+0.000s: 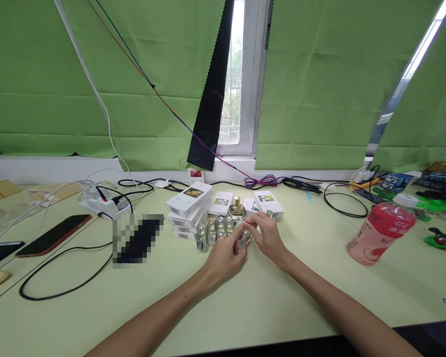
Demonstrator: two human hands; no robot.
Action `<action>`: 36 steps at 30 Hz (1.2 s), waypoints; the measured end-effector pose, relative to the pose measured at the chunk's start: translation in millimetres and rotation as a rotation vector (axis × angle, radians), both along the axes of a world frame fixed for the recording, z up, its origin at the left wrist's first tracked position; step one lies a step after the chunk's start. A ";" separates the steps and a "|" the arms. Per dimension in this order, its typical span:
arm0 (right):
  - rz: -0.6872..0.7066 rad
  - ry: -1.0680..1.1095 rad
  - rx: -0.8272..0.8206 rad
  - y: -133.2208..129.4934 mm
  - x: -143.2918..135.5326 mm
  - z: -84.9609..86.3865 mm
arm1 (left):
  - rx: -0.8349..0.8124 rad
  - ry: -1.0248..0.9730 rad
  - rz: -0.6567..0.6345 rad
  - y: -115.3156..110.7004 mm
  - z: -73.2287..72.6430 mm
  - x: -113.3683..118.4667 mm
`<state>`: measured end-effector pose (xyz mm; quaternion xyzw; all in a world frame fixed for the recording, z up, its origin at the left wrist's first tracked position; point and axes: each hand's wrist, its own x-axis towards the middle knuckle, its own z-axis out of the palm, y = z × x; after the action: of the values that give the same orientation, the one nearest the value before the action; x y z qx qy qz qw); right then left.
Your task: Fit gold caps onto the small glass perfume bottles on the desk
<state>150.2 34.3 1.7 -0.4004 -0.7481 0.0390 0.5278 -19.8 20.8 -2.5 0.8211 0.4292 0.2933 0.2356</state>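
Note:
My left hand [225, 255] and my right hand [268, 237] meet over the pale green table [245, 307], both closed on one small clear glass bottle [244, 239] held between them. Just left of it stand several similar small bottles with silver caps [211, 231] in a row. Behind them is a rounder perfume bottle with a gold cap [237, 209]. A stack of white boxes [188, 210] lies to the left, and more white boxes [269, 203] sit behind my right hand.
A pink drink bottle with a white cap [381, 229] stands at the right. Phones [54, 235] and black cables [59, 277] lie at the left, with a white power strip [98, 201]. Cables [342, 198] run along the back, green parts [440, 238] far right.

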 end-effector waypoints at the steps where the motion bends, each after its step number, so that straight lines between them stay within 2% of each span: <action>1: 0.000 -0.002 0.004 -0.1 -0.1 -0.3 | 0.001 -0.003 -0.005 -0.1 0.0 -0.1; 12: -0.012 -0.002 0.009 -1.6 -0.3 -1.4 | -0.058 -0.096 -0.096 -1.0 -7.8 1.3; 21: -0.052 -0.043 0.084 -4.0 -5.5 -4.3 | -0.062 -0.090 -0.127 1.1 -10.6 2.8; 27: -0.087 -0.083 0.115 -5.1 -6.1 -4.7 | -0.079 -0.082 -0.129 1.3 -9.5 2.0; 36: -0.097 -0.098 0.077 -4.2 -3.9 -6.1 | -0.075 -0.067 -0.103 -0.9 -6.6 2.2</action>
<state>146.2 30.1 -4.4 -0.4171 -0.7536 -0.0352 0.5069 -17.6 19.8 -9.1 0.8225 0.3890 0.2917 0.2951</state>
